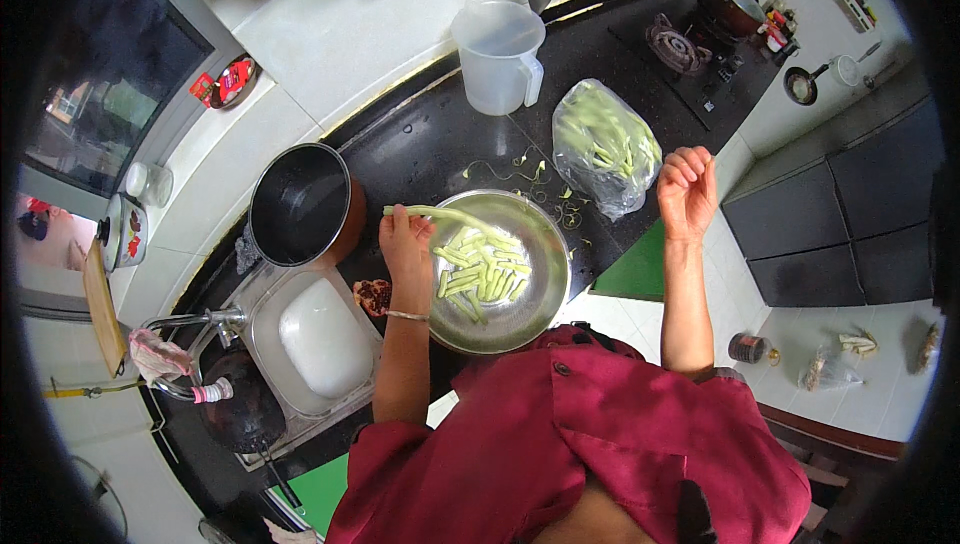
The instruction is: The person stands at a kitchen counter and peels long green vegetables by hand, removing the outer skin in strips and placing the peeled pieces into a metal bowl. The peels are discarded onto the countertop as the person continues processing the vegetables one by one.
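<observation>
My left hand (406, 244) grips one end of a long green bean pod (457, 215), which reaches over a round metal strainer basin (555, 274). Short cut or snapped bean pieces (480, 274) lie in the basin. Raised to the right of the basin is my right hand (686, 187), fingers curled; whether it pinches something thin is unclear. Between the right hand and the plastic jug, a clear plastic bag (606, 146) of whole beans rests on the black counter. Thin bean strings and end bits (536, 187) are scattered behind the basin.
A deep dark pot (304, 206) stands left of the basin, beside the sink (262, 296) with a white tub (328, 337). An opened pomegranate piece (373, 296) lies near my left wrist. A translucent jug (497, 60) stands at the back; a gas burner (677, 46) is at the back right.
</observation>
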Demonstrator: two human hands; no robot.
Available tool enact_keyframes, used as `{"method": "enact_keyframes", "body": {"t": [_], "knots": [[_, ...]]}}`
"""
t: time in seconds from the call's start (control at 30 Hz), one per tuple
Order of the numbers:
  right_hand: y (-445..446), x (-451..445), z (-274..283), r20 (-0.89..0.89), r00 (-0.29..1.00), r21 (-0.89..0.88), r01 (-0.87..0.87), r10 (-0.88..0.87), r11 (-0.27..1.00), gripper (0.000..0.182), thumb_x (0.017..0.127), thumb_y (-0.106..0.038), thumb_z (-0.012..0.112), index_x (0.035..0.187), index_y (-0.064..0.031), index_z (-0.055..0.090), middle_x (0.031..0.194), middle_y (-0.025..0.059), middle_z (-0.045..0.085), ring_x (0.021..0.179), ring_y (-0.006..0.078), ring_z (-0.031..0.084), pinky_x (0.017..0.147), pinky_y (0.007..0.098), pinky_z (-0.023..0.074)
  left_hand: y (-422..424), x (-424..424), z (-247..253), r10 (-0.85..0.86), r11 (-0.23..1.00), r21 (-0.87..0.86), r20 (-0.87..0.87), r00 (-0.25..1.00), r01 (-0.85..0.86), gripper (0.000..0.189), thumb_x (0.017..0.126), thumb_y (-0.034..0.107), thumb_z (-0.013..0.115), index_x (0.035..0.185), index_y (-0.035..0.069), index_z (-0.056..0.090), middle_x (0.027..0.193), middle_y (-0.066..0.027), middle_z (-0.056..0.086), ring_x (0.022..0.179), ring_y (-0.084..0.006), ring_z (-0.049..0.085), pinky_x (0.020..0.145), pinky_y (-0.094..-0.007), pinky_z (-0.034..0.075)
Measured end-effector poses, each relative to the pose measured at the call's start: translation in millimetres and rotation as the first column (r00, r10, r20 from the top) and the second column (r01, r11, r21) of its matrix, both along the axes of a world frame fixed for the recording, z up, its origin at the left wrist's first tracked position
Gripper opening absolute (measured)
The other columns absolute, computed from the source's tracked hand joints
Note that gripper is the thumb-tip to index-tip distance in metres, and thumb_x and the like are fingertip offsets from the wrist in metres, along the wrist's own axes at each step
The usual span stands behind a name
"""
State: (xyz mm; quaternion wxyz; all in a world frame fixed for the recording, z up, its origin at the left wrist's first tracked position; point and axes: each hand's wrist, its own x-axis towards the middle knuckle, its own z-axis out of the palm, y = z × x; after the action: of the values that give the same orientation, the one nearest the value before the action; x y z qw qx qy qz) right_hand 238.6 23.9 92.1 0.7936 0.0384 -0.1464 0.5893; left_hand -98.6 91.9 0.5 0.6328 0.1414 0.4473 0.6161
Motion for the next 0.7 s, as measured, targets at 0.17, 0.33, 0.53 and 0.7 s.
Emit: {"method": "enact_keyframes", "body": {"t": [0.17, 0.33, 0.53, 0.7], "knots": [[33, -16, -18, 0.732, 0.668, -0.392, 0.256, 0.131, 0.884, 0.007, 0.081, -0.009, 0.060, 0.084, -0.0045, 0.056, 0.073, 0.0028, 0.055, 0.065, 0.0111, 0.052, 0.063, 0.0214, 0.0430, -18, 23, 28, -0.283, 0.941, 0.156, -0.113, 0.952, 0.299, 0.014, 0.090, 0.018, 0.049, 0.086, 0.005, 0.049, 0.071, -0.0031, 0.055, 0.062, -0.0102, 0.054, 0.056, -0.0226, 0.045], [29, -63, -58, 0.661, -0.745, 0.259, 0.336, 0.088, 0.905, 0.037, 0.077, -0.011, 0.059, 0.114, -0.0084, 0.055, 0.125, 0.0199, 0.044, 0.108, 0.0348, 0.049, 0.093, 0.0387, 0.0395, -40, 42, 50, -0.404, 0.877, 0.166, -0.248, 0.880, 0.450, 0.012, 0.089, 0.015, 0.051, 0.090, 0.004, 0.050, 0.081, -0.0052, 0.058, 0.071, -0.0117, 0.059, 0.058, -0.0222, 0.046], [0, -115, -16, 0.848, -0.437, -0.287, 0.097, 0.300, 0.953, 0.027, 0.087, -0.022, 0.050, 0.104, -0.0020, 0.057, 0.095, 0.0167, 0.061, 0.088, 0.0300, 0.058, 0.079, 0.0362, 0.0454, -46, 52, 48, -0.246, 0.881, 0.229, -0.525, 0.814, 0.414, 0.014, 0.086, 0.012, 0.055, 0.096, 0.003, 0.050, 0.089, -0.0070, 0.058, 0.080, -0.0146, 0.058, 0.064, -0.0243, 0.044], [-5, -113, -18, 0.736, -0.677, 0.109, 0.094, -0.017, 0.990, 0.024, 0.084, -0.019, 0.054, 0.100, -0.0013, 0.056, 0.088, 0.0173, 0.059, 0.083, 0.0348, 0.056, 0.073, 0.0407, 0.0450, -48, 46, 76, 0.379, 0.661, 0.262, -0.925, -0.012, 0.704, 0.031, 0.084, 0.015, 0.053, 0.112, 0.001, 0.049, 0.114, -0.0191, 0.051, 0.118, -0.0283, 0.041, 0.102, -0.0420, 0.023]]}}
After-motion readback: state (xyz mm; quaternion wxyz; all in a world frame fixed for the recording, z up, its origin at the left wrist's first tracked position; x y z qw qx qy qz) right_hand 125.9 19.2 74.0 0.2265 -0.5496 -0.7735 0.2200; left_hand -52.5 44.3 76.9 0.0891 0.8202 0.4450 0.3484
